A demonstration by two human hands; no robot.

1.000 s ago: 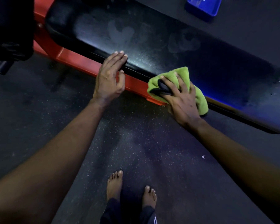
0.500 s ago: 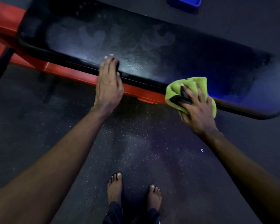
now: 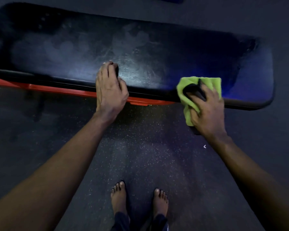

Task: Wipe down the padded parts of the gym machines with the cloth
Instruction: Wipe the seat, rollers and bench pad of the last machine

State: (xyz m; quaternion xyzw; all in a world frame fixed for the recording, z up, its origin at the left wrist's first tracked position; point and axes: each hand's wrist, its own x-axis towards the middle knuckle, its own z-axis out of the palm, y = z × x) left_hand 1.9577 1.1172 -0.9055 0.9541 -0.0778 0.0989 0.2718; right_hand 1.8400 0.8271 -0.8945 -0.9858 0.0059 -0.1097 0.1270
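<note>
The right hand (image 3: 207,110) had its grip closed on the green cloth (image 3: 212,82), bunched under its fingers against the near edge of the black pad (image 3: 157,47), toward its right end. The left hand (image 3: 110,94) rested farther left on that edge, gripping nothing.

Both arms stretch forward from near to far. The left hand (image 3: 111,92) lies palm down, its fingers bent and their tips pressing down. To its right, the right hand (image 3: 207,112) grips the cloth (image 3: 213,84) with its fingers spread. The bare feet (image 3: 118,195) stand near.
</note>
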